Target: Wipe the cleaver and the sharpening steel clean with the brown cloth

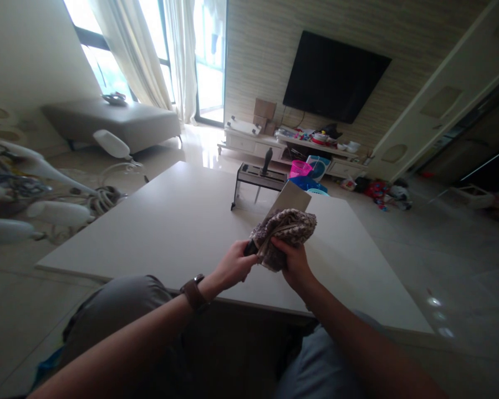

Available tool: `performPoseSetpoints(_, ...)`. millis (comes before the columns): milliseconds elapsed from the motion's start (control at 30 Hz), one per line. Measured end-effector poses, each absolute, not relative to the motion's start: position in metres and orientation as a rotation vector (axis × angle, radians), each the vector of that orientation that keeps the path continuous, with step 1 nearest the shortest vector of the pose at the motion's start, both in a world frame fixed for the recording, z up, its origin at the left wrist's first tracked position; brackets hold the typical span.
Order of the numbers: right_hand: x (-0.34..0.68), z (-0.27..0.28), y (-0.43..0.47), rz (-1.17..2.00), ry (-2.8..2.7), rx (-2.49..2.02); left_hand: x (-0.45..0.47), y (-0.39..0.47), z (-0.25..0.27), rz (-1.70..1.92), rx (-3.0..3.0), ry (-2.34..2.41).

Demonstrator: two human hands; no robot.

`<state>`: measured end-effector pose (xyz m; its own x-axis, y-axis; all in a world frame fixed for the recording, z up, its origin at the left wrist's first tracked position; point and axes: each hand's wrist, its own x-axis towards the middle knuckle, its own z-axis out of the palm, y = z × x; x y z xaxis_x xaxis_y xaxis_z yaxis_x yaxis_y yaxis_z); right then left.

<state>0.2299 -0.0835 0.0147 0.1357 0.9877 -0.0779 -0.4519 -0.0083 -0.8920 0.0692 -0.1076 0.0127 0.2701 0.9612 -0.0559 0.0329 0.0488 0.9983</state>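
Note:
My left hand (234, 265) is closed round the dark handle of a cleaver (291, 197), held up above the white table (170, 227). The wide blade points away and to the right. A brown-and-white patterned cloth (286, 230) is bunched over the lower part of the blade and hides it. My right hand (294, 263) grips this cloth from the right, thumb on top; its other fingers are mostly hidden. Beyond the blade stands a dark knife rack (261, 177) on the table, with one black-handled tool (268, 160) upright in it.
A TV cabinet (253, 145) carrying assorted items stands against the far wall, under a television (335, 76). A pink basket (300, 168) is on the floor beyond the table. Left of the table are white curved objects with coiled hoses (103, 199). A grey bench (120, 122) stands by the window.

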Motion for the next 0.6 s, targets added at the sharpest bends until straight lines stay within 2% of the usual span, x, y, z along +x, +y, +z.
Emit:
performPoseSetpoints(333, 0.246, 0.027, -0.075, 1.237, -1.005, -1.096, 0.063, -0.101, 0.013, 0.904, 1.2, 1.003)
performPoseSetpoints(600, 0.266, 0.034, -0.065, 1.054, -1.21, -1.242, 0.054, -0.097, 0.022, 0.977, 1.309, 1.083)
